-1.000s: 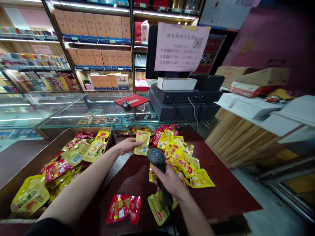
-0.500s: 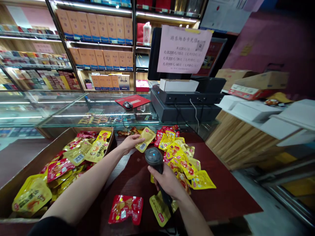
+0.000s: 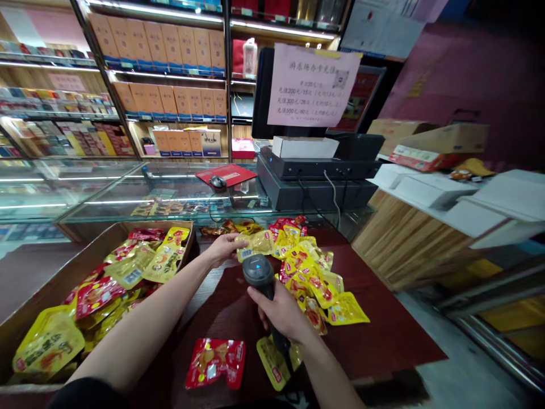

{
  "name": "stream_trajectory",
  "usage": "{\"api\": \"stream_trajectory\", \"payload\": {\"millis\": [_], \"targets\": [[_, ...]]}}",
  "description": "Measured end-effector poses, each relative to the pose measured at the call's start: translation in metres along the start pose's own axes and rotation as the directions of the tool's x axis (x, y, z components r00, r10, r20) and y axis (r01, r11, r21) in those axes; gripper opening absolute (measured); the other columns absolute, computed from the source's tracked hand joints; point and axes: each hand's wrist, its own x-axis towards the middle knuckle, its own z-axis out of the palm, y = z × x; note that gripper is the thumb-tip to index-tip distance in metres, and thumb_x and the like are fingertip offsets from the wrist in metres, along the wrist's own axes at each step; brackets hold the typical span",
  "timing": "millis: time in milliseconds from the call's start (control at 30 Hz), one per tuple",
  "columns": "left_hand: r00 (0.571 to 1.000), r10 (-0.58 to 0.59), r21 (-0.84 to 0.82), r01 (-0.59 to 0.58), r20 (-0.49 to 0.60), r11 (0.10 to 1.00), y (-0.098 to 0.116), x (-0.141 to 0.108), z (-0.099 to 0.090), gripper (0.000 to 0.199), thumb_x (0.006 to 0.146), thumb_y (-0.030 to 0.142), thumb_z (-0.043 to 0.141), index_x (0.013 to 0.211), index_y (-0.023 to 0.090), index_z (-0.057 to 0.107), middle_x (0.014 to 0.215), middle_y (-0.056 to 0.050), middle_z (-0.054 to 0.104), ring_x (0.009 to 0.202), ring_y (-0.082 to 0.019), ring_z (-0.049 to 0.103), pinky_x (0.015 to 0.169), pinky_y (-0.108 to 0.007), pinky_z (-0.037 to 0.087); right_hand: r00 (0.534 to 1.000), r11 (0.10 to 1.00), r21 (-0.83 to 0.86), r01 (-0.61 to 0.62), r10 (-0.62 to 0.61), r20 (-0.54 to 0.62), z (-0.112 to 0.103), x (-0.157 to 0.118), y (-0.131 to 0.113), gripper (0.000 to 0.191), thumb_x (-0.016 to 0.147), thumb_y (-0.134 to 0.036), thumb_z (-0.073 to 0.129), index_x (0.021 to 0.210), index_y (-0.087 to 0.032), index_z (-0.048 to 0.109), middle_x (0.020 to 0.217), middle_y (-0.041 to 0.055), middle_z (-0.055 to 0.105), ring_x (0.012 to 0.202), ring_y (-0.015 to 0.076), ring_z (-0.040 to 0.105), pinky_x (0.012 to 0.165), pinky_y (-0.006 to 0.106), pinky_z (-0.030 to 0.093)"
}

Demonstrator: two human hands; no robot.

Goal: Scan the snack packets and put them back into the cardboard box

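Note:
My left hand (image 3: 225, 250) pinches a gold snack packet (image 3: 259, 244) by its left end, with a barcode on the side toward me. Wrapped around the handle of a black barcode scanner (image 3: 259, 271) is my right hand (image 3: 283, 312); the scanner head sits just below the packet. Behind and right of it lies a heap of yellow and red snack packets (image 3: 313, 272). One red packet (image 3: 216, 362) lies flat near the front, and a gold packet (image 3: 272, 363) is partly under the scanner's handle and cable. At left, a cardboard box (image 3: 36, 289) holds many mixed packets.
A glass display counter (image 3: 170, 170) runs behind the dark red table (image 3: 383, 346). On it stand a monitor with a paper sign (image 3: 313, 85), a black cash drawer (image 3: 306, 190) and a mouse (image 3: 217, 182). White boxes (image 3: 430, 190) sit on a wooden cabinet at right.
The gold packet has turned from tilted upright to nearly level, shifting slightly right relative to the scanner. Both hands keep their grips. The whole view has shifted a little.

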Motion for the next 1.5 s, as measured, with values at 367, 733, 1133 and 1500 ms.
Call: {"api": "stream_trajectory", "payload": {"millis": [367,733,1133,1500], "targets": [[1.000,-0.022,0.027,0.022,-0.007,0.999,-0.001,0.003,-0.002,0.046,0.056,0.036,0.084,0.096,0.016,0.070,0.082,-0.005,0.070,0.066,-0.013,0.062,0.060,-0.025,0.047,1.000,1.000,0.006,-0.012,0.012,-0.001,0.002,0.000,0.003,0.035,0.084,-0.054,0.056,0.096,-0.022,0.045,0.048,-0.0085,0.050,0.035,0.0102,0.048,0.034,0.020,0.038],[0.997,0.071,-0.027,-0.071,-0.011,0.997,-0.005,0.008,-0.005,0.043,0.054,0.033,0.085,0.091,0.013,0.072,0.080,-0.005,0.071,0.072,-0.015,0.063,0.068,-0.026,0.048,0.999,0.998,0.037,-0.042,0.042,-0.006,0.002,-0.001,-0.005,0.033,0.084,-0.050,0.057,0.098,-0.021,0.047,0.048,-0.0078,0.052,0.035,0.0102,0.048,0.034,0.019,0.039],[0.990,0.062,-0.097,-0.075,-0.123,0.993,0.029,-0.012,-0.005,0.045,0.054,0.028,0.085,0.094,0.016,0.068,0.083,-0.004,0.070,0.067,-0.015,0.065,0.059,-0.026,0.052,0.999,0.996,0.071,-0.045,0.045,0.000,-0.007,-0.004,-0.010,0.041,0.080,-0.055,0.060,0.096,-0.019,0.048,0.051,-0.0055,0.057,0.036,0.0106,0.051,0.036,0.021,0.040],[0.792,0.284,0.198,-0.209,-0.541,0.958,0.112,-0.142,-0.118,0.042,0.054,0.032,0.084,0.088,0.016,0.065,0.075,-0.002,0.068,0.060,-0.013,0.063,0.056,-0.023,0.050,0.991,0.995,0.099,-0.025,0.012,0.130,-0.003,0.010,-0.036,0.043,0.077,-0.057,0.060,0.089,-0.017,0.049,0.048,-0.0060,0.055,0.036,0.0102,0.050,0.037,0.021,0.039]]}}
